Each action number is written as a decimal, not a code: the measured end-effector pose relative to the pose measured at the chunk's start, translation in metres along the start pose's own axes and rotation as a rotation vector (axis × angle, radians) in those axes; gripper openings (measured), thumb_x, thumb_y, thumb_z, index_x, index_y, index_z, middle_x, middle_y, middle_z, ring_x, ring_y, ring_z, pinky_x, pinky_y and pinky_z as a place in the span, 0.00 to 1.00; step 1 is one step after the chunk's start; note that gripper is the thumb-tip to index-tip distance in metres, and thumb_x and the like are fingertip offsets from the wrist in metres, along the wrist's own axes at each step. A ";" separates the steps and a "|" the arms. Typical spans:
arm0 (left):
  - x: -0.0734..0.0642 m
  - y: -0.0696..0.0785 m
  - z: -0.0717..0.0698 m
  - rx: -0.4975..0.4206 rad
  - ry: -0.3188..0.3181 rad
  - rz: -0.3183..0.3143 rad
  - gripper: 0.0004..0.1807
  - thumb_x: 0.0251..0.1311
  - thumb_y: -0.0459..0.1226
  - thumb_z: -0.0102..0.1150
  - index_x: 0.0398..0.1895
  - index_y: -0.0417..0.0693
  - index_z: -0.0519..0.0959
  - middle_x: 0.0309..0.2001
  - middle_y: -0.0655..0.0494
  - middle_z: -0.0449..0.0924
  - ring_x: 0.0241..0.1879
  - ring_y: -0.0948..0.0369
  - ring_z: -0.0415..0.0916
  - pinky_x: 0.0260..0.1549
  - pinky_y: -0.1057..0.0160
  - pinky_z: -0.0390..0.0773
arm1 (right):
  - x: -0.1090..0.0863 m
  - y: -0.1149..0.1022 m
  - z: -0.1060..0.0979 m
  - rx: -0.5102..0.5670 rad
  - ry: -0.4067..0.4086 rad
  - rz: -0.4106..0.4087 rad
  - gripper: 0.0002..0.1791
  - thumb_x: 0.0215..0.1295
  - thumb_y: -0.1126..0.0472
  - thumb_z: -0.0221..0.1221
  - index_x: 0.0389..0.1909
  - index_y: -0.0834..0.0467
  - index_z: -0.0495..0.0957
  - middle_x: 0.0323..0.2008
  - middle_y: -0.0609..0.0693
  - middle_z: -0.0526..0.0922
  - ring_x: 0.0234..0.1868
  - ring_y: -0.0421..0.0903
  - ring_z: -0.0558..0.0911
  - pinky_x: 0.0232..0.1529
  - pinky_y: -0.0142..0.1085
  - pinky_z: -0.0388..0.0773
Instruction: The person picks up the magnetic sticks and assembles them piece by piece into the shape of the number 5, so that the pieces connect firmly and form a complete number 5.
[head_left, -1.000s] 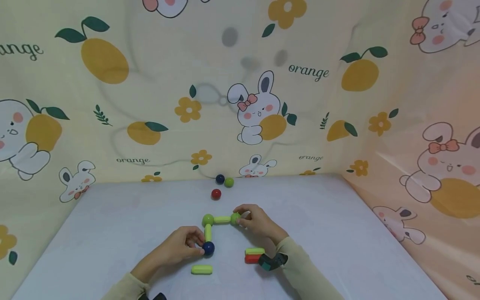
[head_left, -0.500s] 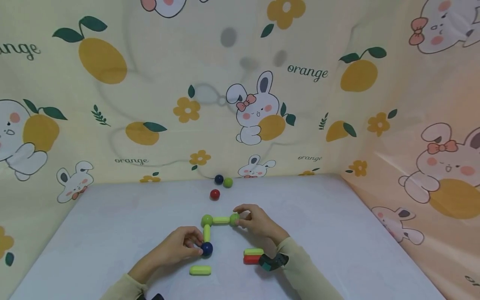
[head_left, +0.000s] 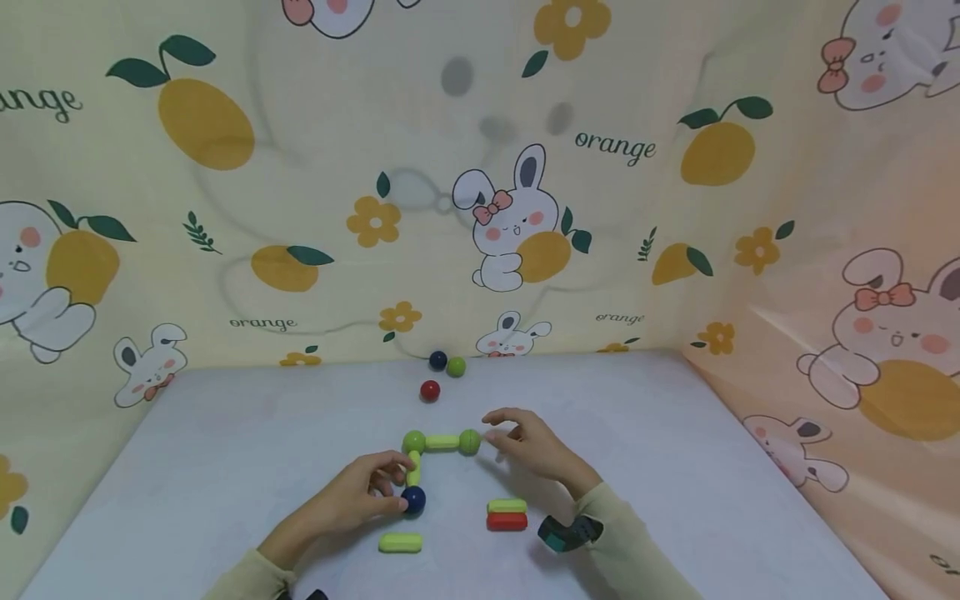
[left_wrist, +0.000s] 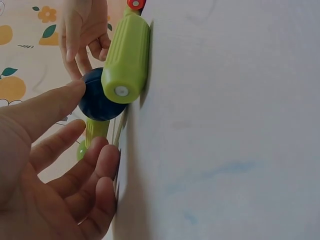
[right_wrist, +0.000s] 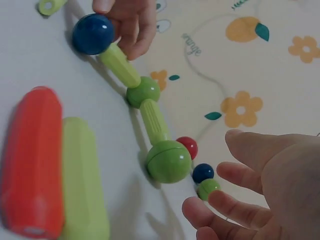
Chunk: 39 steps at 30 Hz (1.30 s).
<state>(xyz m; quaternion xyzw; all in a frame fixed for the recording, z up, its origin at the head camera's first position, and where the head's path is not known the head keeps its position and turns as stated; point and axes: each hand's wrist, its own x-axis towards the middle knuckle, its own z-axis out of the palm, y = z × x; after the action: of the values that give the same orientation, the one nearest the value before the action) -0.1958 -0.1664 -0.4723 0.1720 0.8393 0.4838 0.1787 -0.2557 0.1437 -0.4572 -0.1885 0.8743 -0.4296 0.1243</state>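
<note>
Several magnetic-looking toy pieces are joined in an L: a blue ball [head_left: 413,500], a yellow-green rod [right_wrist: 120,65], a green corner ball [head_left: 414,442], a second yellow-green rod [head_left: 442,442] and a green end ball [right_wrist: 169,161]. My left hand [head_left: 367,490] is beside the blue ball. Its thumb touches the ball in the left wrist view, while the other fingers spread loosely near the first rod. My right hand [head_left: 528,446] is just right of the green end ball, fingers relaxed and holding nothing; a gap shows between them.
A loose yellow-green rod [head_left: 401,543] lies in front of the blue ball. To its right, a red rod [head_left: 507,522] lies against another yellow-green rod [head_left: 507,506]. At the back are a red ball [head_left: 430,391], a blue ball [head_left: 438,360] and a green ball [head_left: 456,367].
My right hand has let go of the green end ball and moved right, uncovering the red rod. My left index finger has lifted away from the blue ball, toward the first rod.
</note>
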 end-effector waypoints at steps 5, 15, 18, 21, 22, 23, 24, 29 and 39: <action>-0.002 0.000 0.000 -0.005 -0.017 0.040 0.28 0.58 0.35 0.71 0.62 0.42 0.76 0.47 0.49 0.81 0.41 0.58 0.76 0.37 0.69 0.76 | -0.011 0.002 -0.002 0.009 -0.025 0.023 0.22 0.73 0.51 0.59 0.62 0.57 0.77 0.61 0.56 0.79 0.39 0.45 0.82 0.40 0.35 0.78; -0.002 0.002 0.001 0.005 -0.059 0.079 0.31 0.60 0.36 0.69 0.67 0.40 0.74 0.47 0.50 0.80 0.41 0.60 0.76 0.40 0.70 0.76 | -0.032 0.010 -0.003 0.016 -0.099 0.014 0.21 0.72 0.53 0.60 0.61 0.58 0.77 0.58 0.56 0.81 0.39 0.44 0.83 0.40 0.35 0.78; 0.000 0.002 0.001 0.021 -0.064 0.078 0.31 0.61 0.37 0.69 0.67 0.41 0.74 0.45 0.51 0.80 0.40 0.62 0.75 0.40 0.70 0.75 | -0.039 0.013 -0.006 0.016 -0.127 0.013 0.21 0.72 0.55 0.61 0.61 0.59 0.77 0.57 0.57 0.82 0.39 0.45 0.81 0.39 0.33 0.77; 0.000 0.001 0.001 0.031 -0.065 0.086 0.30 0.61 0.38 0.68 0.67 0.41 0.73 0.45 0.51 0.81 0.39 0.62 0.75 0.39 0.70 0.75 | -0.043 0.016 -0.008 0.024 -0.156 0.021 0.21 0.70 0.57 0.62 0.61 0.59 0.78 0.56 0.56 0.82 0.39 0.46 0.79 0.38 0.31 0.77; 0.000 0.000 0.001 0.033 -0.065 0.085 0.30 0.62 0.38 0.68 0.67 0.41 0.73 0.45 0.51 0.81 0.39 0.62 0.75 0.39 0.70 0.75 | -0.044 0.016 -0.008 0.026 -0.169 0.027 0.21 0.70 0.57 0.63 0.61 0.58 0.78 0.55 0.56 0.83 0.39 0.46 0.78 0.38 0.31 0.76; 0.000 0.000 0.001 0.034 -0.066 0.087 0.30 0.62 0.38 0.68 0.67 0.41 0.73 0.45 0.51 0.81 0.39 0.62 0.75 0.39 0.70 0.75 | -0.044 0.017 -0.009 0.033 -0.182 0.028 0.21 0.69 0.57 0.63 0.61 0.57 0.78 0.54 0.55 0.83 0.38 0.46 0.78 0.38 0.31 0.76; 0.000 0.000 0.001 0.031 -0.067 0.085 0.31 0.62 0.38 0.68 0.67 0.41 0.73 0.45 0.51 0.81 0.39 0.63 0.75 0.39 0.70 0.75 | -0.044 0.018 -0.010 0.040 -0.199 0.029 0.21 0.69 0.58 0.64 0.61 0.57 0.79 0.53 0.55 0.83 0.37 0.46 0.78 0.37 0.31 0.75; 0.000 -0.002 0.000 0.027 -0.073 0.077 0.30 0.62 0.38 0.68 0.68 0.42 0.73 0.45 0.52 0.81 0.40 0.61 0.75 0.39 0.70 0.75 | -0.045 0.021 -0.012 0.069 -0.281 0.021 0.20 0.67 0.60 0.66 0.59 0.55 0.81 0.46 0.52 0.83 0.35 0.43 0.75 0.36 0.30 0.73; -0.001 -0.003 0.000 0.003 -0.077 0.095 0.30 0.62 0.37 0.68 0.68 0.41 0.73 0.43 0.52 0.82 0.39 0.62 0.75 0.39 0.70 0.75 | -0.048 0.023 -0.013 0.081 -0.340 -0.030 0.17 0.65 0.63 0.66 0.55 0.56 0.83 0.45 0.54 0.85 0.32 0.39 0.72 0.34 0.28 0.70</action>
<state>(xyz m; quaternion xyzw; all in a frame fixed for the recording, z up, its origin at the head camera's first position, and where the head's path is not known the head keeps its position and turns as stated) -0.1956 -0.1680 -0.4750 0.2303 0.8235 0.4833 0.1875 -0.2228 0.1871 -0.4650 -0.2661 0.8198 -0.4283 0.2714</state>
